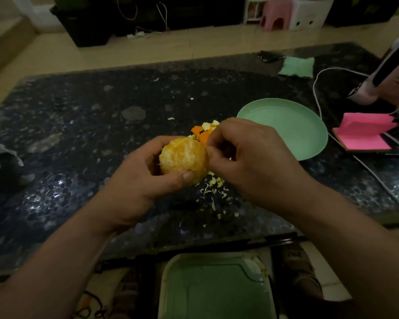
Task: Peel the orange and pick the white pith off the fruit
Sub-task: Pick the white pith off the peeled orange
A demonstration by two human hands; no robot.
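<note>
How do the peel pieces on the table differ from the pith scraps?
The peel pieces are bright orange, broad chunks; the pith scraps are pale, thin shreds. The peel pieces lie beyond the orange, beside the green plate; the pith scraps lie nearer the person. Both rest on the dark table.

Two arms are showing, both bare. Left forearm (62,256) is running bare from the near left corner up to the wrist. Right forearm (346,226) is doing likewise from the near right edge. Left grip (145,171) is showing one short, rounded thumbnail (189,176). Right grip (247,155) is showing its back and knuckle creases. Dim light is hiding finer marks on either.
</note>
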